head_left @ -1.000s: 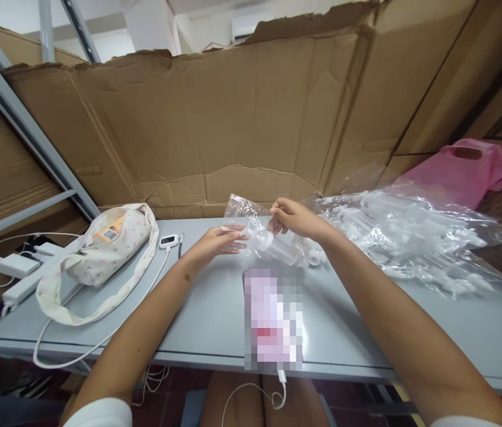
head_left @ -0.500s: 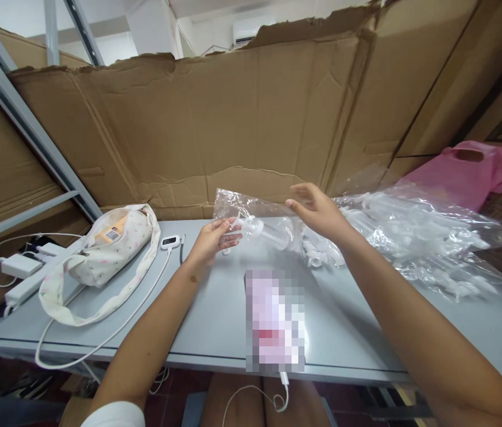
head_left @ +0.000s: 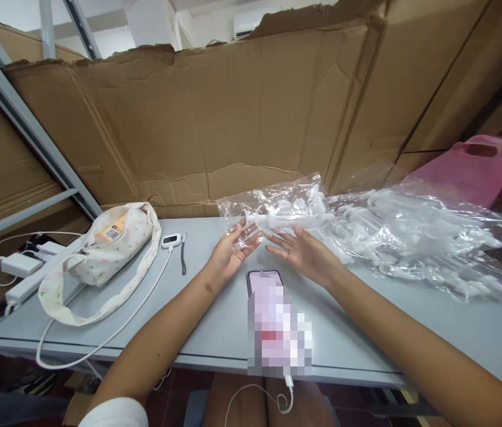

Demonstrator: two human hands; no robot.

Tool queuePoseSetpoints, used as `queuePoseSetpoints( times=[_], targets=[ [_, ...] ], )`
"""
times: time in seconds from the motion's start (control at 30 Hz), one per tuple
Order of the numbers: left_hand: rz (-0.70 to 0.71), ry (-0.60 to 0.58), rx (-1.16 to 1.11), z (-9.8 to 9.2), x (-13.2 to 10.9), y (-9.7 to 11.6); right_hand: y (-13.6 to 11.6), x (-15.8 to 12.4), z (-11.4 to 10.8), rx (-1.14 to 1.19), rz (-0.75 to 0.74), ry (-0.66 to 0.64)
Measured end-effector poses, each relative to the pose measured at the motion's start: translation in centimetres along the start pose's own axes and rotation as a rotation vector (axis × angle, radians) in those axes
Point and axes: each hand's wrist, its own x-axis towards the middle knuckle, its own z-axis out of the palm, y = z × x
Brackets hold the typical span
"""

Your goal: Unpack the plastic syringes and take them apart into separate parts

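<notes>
A clear plastic bag point(head_left: 233, 206) of white, syringe-like plastic parts lies at the back of the table. A long white syringe-like piece point(head_left: 293, 218) with a ribbed barrel shows at its front. My left hand point(head_left: 232, 254) is at the bag's left end, palm up, fingers apart, with the fingertips against or just under the film. In front of the long piece, my right hand point(head_left: 308, 256) spreads its fingers toward the left hand, its thumb close under the piece. Whether either hand bears any of the bag's weight I cannot tell.
More bagged white parts point(head_left: 419, 237) spread to the right, before a pink plastic bag point(head_left: 464, 166). A blurred phone point(head_left: 272, 326) with a cable lies in front. To the left are a floral bag point(head_left: 112, 246), a small white device point(head_left: 170, 241) and a power strip point(head_left: 40, 270). Cardboard point(head_left: 215, 118) stands behind.
My right hand has come down and left from above the bag to its front edge. My left hand has shifted slightly right and turned palm up. The bag's right part now stands higher.
</notes>
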Motion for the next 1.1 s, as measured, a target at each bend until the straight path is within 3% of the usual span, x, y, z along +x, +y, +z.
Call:
queuePoseSetpoints(
  times=[0.13,0.23,0.33,0.47,0.53,0.6,0.67,0.8,0.93,1.1],
  targets=[
    [0.007,-0.113,0.182,-0.1,-0.2,-1.1,0.5,0.4,-0.1,0.101,0.03,0.07],
    [0.155,-0.079,0.47,-0.7,-0.2,-1.3,0.5,0.7,-1.1,0.149,0.029,0.141],
    [0.5,-0.035,0.954,-1.7,-0.3,-1.3,0.4,0.6,-1.5,0.196,0.021,0.199],
    [1.047,-0.128,1.655,-2.4,-0.7,-1.2,0.1,0.2,-1.1,0.247,0.012,0.228],
    [1.153,-0.204,1.829,-2.3,-0.9,-1.2,0.0,0.0,-0.9,0.255,0.025,0.236],
    [1.104,-0.262,1.796,-2.1,-1.0,-1.1,0.0,-0.1,-0.8,0.251,0.032,0.241],
    [0.963,-0.249,1.604,-1.8,-1.1,-0.9,-0.1,-0.2,-0.9,0.239,0.026,0.235],
    [0.714,-0.152,1.239,-1.6,-1.2,-0.5,-0.2,-0.1,-1.4,0.163,-0.02,0.225],
    [0.649,-0.005,1.054,-1.6,-1.0,-0.2,-0.7,0.0,-1.7,0.127,-0.081,0.266],
    [0.426,0.109,0.919,-1.9,-0.4,0.2,-1.4,-0.2,-1.5,0.129,-0.113,0.284]
  ],
)
